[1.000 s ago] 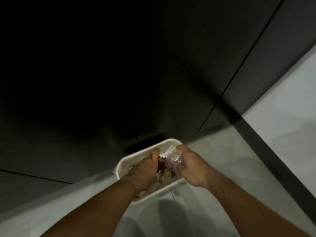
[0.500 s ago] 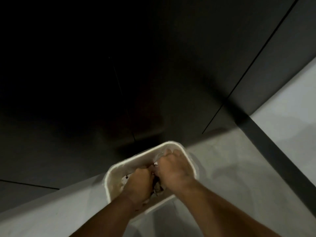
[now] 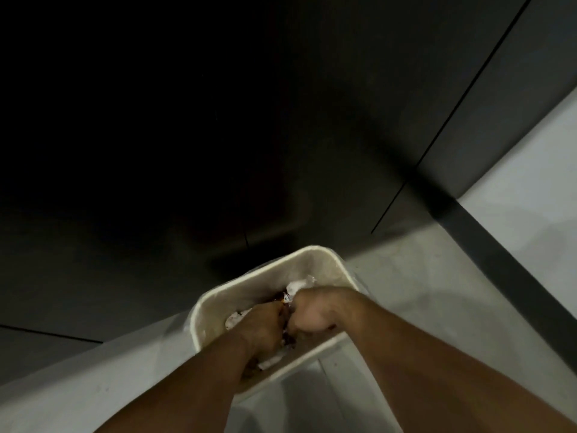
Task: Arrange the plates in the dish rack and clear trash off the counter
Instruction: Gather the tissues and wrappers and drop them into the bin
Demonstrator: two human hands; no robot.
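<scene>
Trash (image 3: pixel 287 297) between left hand (image 3: pixel 263 323) and right hand (image 3: pixel 312 314)

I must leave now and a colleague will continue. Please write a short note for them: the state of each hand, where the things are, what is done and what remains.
The left hand is down in the white bin, fingers curled, its grip apparently closed on the trash.
The right hand is a fist close beside it, also seeming to grip the trash.
The bin stands on the pale floor.
Done: trash is in the bin.
Left: let go and lift both hands out. The plates, dish rack and counter are out of view, so check them.
</scene>
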